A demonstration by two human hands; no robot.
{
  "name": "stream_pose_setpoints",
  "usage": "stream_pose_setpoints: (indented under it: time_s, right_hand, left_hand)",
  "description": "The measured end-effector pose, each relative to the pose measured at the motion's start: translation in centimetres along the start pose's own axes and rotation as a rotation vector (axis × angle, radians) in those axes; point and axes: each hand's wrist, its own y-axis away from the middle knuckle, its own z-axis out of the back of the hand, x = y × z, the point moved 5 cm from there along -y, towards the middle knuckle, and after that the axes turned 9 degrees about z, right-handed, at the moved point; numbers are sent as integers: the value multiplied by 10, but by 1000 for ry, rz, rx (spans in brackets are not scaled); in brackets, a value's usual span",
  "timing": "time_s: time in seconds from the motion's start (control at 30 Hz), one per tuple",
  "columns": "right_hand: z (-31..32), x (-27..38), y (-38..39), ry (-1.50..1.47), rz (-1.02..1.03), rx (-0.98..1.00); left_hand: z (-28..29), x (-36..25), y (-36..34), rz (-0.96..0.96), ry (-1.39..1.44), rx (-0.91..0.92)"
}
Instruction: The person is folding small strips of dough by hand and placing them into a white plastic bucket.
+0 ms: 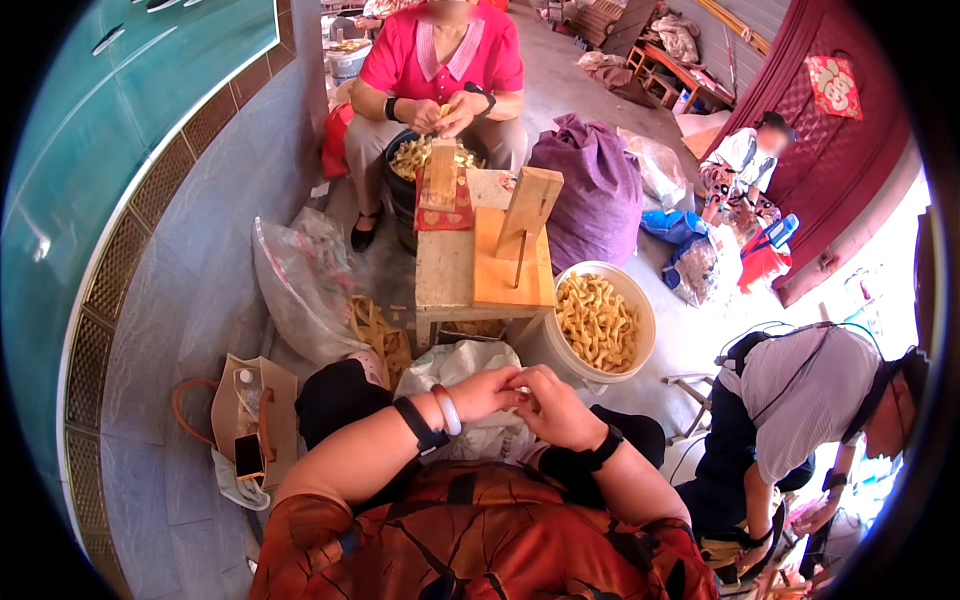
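My left hand (482,398) and my right hand (553,408) meet over my lap, fingers closed and touching at the tips; what is pinched between them, if anything, is too small to make out. A white plastic sack (460,362) lies open just beneath them. Beyond it stands a low worn table (443,278) bearing an orange wooden board (495,290) with an upright block (532,205) and a thin rod. At the table's right is a white bucket (598,320) full of curled tan pieces.
A co-worker in pink (435,65) sits across, hands over a dark bucket. Another person (785,400) bends at my right; one more (740,160) sits farther back. A tote bag (280,380) with a phone, a clear plastic bag (300,290) and a purple sack (590,190) surround the table.
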Motion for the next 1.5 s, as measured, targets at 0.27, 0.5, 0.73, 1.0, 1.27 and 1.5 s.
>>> stream_pose_setpoints:
  time_s: [0.27, 0.5, 0.73, 1.0, 1.27, 1.5]
  right_hand:
    - [3, -10, 12, 344, 227, 62]
    - [5, -5, -5, 370, 313, 68]
    - [38, -47, 3, 472, 96, -206]
    - [-15, -27, 9, 238, 349, -121]
    - [-8, -50, 11, 114, 217, -186]
    - [-3, -32, 6, 222, 253, -139]
  left_hand:
    - [10, 5, 8, 23, 219, 145]
    - [7, -1, 6, 26, 355, 105]
    - [19, 14, -6, 79, 548, 57]
    - [20, -47, -2, -178, 925, -14]
    - [4, -64, 5, -558, -768, -615]
    - [6, 14, -18, 197, 202, 247]
